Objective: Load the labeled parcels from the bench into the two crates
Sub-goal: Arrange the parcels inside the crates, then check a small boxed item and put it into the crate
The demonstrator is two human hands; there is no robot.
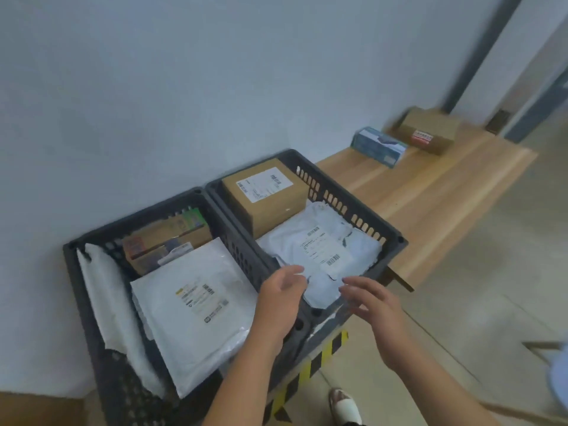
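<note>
Pale wall, wooden table (430, 192), parcels going into crates.
Left grip (281, 298) and right grip (372, 305) hover open and empty over the near rim of the right crate (353, 195), just above a grey mailer (362, 250) lying flat inside. I judge the mailer settled: reach next for the blue box (379, 146) and brown box (428, 130) at the table's far end, lowering each flat.

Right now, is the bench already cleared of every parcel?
No: a blue box and a brown cardboard box with a red label sit at the far end of the bench.
</note>
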